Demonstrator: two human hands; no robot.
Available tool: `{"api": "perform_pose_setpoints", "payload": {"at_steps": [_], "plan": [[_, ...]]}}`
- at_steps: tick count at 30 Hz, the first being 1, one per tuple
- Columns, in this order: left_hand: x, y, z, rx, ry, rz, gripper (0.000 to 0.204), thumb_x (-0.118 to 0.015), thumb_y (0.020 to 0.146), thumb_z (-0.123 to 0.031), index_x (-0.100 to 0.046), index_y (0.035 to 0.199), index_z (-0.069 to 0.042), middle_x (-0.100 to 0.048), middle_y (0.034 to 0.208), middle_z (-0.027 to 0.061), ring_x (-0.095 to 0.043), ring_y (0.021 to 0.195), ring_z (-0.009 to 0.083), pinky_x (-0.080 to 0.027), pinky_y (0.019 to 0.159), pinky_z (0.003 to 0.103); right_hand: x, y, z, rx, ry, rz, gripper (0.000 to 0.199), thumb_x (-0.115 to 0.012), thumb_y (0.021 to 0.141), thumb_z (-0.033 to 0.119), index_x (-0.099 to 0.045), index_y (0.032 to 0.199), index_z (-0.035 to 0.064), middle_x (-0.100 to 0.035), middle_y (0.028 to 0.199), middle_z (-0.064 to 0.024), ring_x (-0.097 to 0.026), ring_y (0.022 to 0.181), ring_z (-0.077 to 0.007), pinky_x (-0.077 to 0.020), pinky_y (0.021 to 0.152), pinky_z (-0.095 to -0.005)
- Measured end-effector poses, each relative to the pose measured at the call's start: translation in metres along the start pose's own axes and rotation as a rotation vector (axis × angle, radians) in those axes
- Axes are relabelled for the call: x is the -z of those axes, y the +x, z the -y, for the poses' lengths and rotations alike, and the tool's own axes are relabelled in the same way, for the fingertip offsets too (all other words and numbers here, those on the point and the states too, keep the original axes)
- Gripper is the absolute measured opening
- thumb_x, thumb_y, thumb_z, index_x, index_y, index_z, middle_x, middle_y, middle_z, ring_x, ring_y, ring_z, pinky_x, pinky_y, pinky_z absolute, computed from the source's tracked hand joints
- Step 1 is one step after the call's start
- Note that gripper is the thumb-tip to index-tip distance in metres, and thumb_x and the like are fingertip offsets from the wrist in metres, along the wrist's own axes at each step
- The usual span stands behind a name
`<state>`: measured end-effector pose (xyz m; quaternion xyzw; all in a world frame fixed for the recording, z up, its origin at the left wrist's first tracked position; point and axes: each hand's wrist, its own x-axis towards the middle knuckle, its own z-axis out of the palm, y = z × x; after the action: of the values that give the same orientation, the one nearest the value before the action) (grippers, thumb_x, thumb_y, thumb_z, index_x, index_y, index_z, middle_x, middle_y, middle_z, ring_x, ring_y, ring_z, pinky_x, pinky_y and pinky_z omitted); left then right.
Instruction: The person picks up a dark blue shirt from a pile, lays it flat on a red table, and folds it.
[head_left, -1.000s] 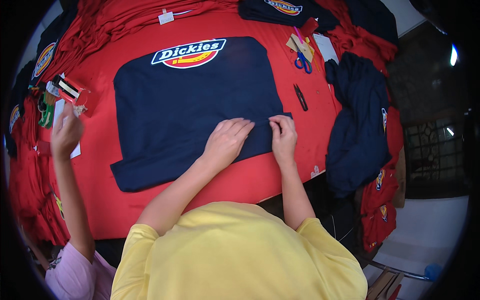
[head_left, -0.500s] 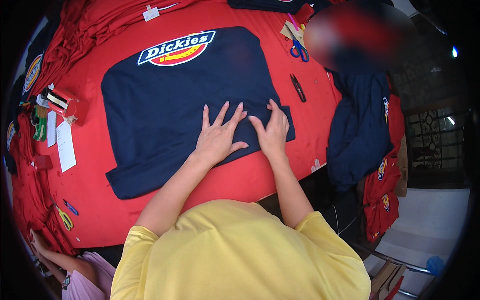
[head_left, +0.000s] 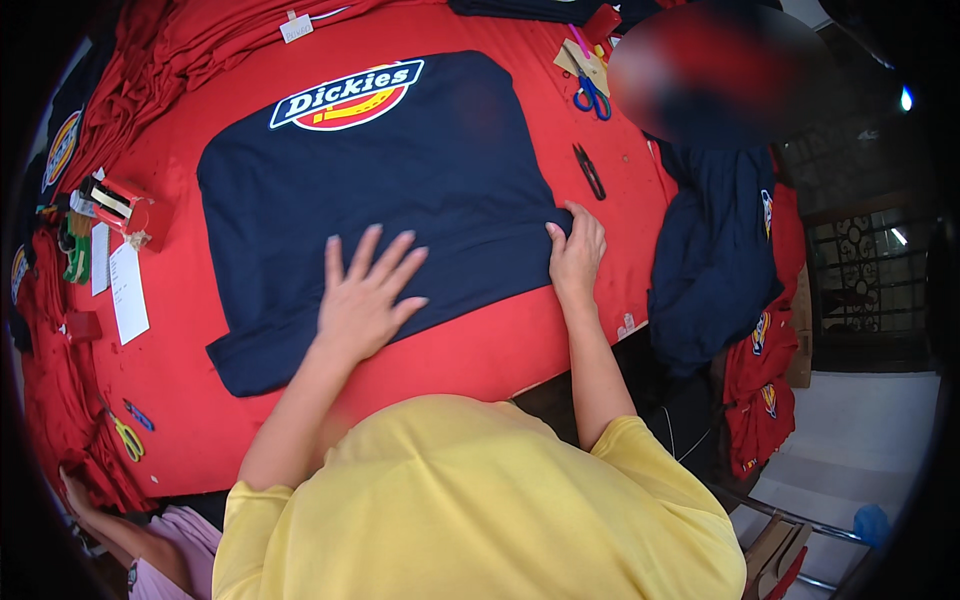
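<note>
A navy blue garment (head_left: 400,190) lies flat and spread out on a worktop (head_left: 180,300) draped in red cloth. It is folded into a broad rectangle whose long axis runs from the person's left to right, tilted slightly, with a large oval printed logo near its far edge. Its near edge, closest to the person, shows a rolled fold at the left corner.

The left hand (head_left: 362,300) rests palm down on the near middle of the garment, fingers spread wide and flat, gripping nothing. The right hand (head_left: 577,255) sits at the garment's right edge, near its near right corner, its fingers curled loosely with the fingertips touching the edge of the cloth; whether they pinch it cannot be told. Most of the garment lies ahead of both hands, away from the body. The right hand is nearer the edge, the left nearer the centre.

Around it: black snips (head_left: 589,170) just right of the garment, blue-handled scissors (head_left: 592,97) farther back, a white paper slip (head_left: 128,290) and a small red box (head_left: 122,208) to the left, yellow-handled scissors (head_left: 127,438) at the near left. A heap of navy garments (head_left: 715,250) hangs off the right side. Another person's arm (head_left: 110,525) shows at the lower left.
</note>
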<state>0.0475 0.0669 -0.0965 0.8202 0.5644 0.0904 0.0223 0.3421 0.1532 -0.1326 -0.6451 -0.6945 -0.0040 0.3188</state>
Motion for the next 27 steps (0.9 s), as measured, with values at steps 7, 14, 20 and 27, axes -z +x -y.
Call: {"api": "perform_pose_setpoints", "payload": {"at_steps": [7,14,20,27], "plan": [[0.019,-0.131,0.105,0.556,0.393,0.031,0.051,-0.042,0.099,-0.037,-0.034,0.148,-0.024,-0.026,0.156,-0.0041,-0.011,0.147,0.0268,-0.003,0.114,0.06,-0.001,0.002,-0.019,-0.182,0.221,-0.062,0.042,-0.062,0.082,-0.002,-0.051,0.122,0.0003,-0.052,0.123,-0.0181,-0.049,0.116,-0.0357,-0.0397,0.099,-0.0429],[0.022,-0.185,0.155,0.827,-0.208,-0.235,0.044,-0.033,0.103,-0.033,-0.05,0.137,-0.012,-0.04,0.149,0.0015,-0.022,0.144,0.0222,-0.005,0.118,0.046,0.002,0.004,-0.038,-0.263,0.392,-0.099,0.025,-0.057,0.087,-0.002,-0.062,0.111,0.0006,-0.055,0.124,-0.0143,-0.054,0.115,-0.0284,-0.0448,0.097,-0.0365],[0.012,-0.203,0.163,0.822,-0.537,-0.624,0.042,-0.035,0.103,-0.03,-0.067,0.106,-0.003,-0.065,0.119,0.0065,-0.044,0.132,0.0242,-0.013,0.117,0.044,0.003,0.006,-0.055,-0.23,0.589,-0.079,0.022,-0.05,0.095,0.006,-0.067,0.107,0.0001,-0.059,0.122,-0.0133,-0.055,0.116,-0.0238,-0.0424,0.099,-0.0333],[0.012,-0.187,0.16,0.812,-0.465,-0.687,0.046,-0.041,0.1,-0.027,-0.058,0.065,-0.003,-0.067,0.107,0.0076,-0.051,0.124,0.0269,-0.019,0.114,0.045,0.003,0.002,-0.065,-0.177,0.389,-0.111,0.025,-0.06,0.092,0.02,-0.07,0.104,0.0001,-0.063,0.116,-0.0132,-0.059,0.108,-0.0248,-0.0456,0.094,-0.0355]]}}
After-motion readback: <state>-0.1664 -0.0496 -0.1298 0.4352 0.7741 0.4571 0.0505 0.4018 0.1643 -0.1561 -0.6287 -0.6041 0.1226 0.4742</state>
